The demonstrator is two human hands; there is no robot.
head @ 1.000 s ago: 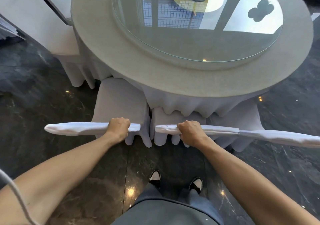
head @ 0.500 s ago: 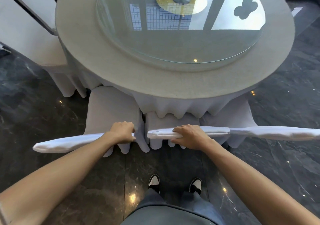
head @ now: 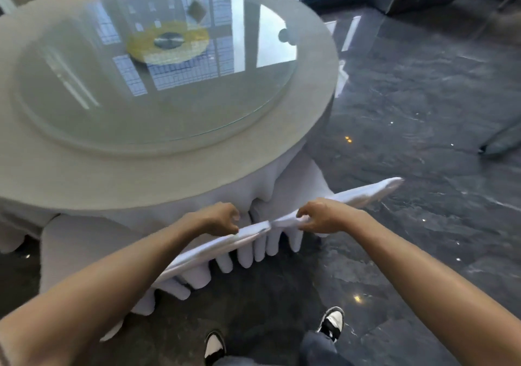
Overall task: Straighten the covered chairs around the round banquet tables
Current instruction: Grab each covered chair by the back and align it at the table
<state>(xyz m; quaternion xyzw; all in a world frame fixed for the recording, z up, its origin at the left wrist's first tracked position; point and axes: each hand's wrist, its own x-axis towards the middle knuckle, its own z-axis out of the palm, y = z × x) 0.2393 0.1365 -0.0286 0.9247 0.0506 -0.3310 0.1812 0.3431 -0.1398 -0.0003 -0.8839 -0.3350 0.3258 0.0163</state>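
Gripping the top edge of a covered chair back (head: 363, 193), the right hand (head: 324, 215) has its fingers curled round the white fabric, while the left hand (head: 218, 219) holds the top edge of the neighbouring chair back (head: 203, 251), thumb and fingers pinched on its near end. Both chairs stand tucked against the round counter (head: 174, 173), their seats mostly hidden under the hanging tablecloth (head: 284, 193), and the two back edges meet almost end to end between the hands, forming one slanted line from lower left to upper right. Judging by that line, this pair looks close to even, though the right chair's back seems to angle slightly away from the counter, so a small nudge may be left here. Another covered chair (head: 73, 250) sits further left at the counter's rim; whether it is already squared I cannot tell, and the chairs on the far side are out of view, so most of the round is probably still to do. A glass turntable (head: 84, 89) lies on the counter, reflecting windows, with a yellow disc (head: 169, 42) at its centre. Dark polished floor (head: 423, 97) spreads around, and the person's black-and-white shoes (head: 331, 322) stand below. No brand, label or writing is readable anywhere.
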